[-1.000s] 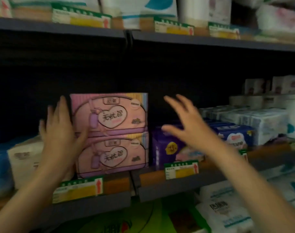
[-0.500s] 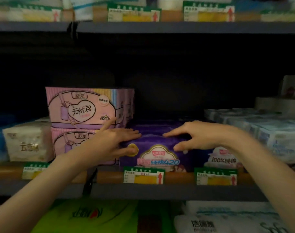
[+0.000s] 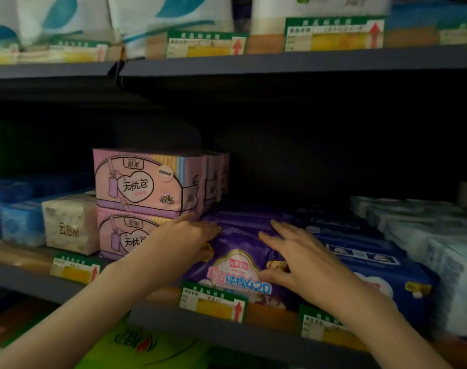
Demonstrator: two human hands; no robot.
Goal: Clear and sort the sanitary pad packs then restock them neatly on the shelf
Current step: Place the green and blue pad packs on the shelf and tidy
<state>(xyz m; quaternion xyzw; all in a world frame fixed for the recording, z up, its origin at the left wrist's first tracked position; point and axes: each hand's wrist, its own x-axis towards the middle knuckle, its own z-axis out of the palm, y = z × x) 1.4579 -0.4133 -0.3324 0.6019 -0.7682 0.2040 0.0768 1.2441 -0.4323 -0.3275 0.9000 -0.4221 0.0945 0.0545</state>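
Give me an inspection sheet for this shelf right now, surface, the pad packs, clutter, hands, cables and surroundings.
Surface: grey shelf, price tags along its front edge.
Job's things: purple pad pack at the shelf front; two pink pad packs stacked left of it; blue pad packs right of it.
Clutter: white tissue pack left of the pink stack.
Grippers: left hand and right hand both rest on the purple pack, fingers fairly straight.
Cables: nothing seen.
Surroundings: upper shelf with white packs; green packaging below.

Both hands on purple pack (image 3: 237, 251) – left hand (image 3: 184, 241) at left end, right hand (image 3: 304, 259) on top.
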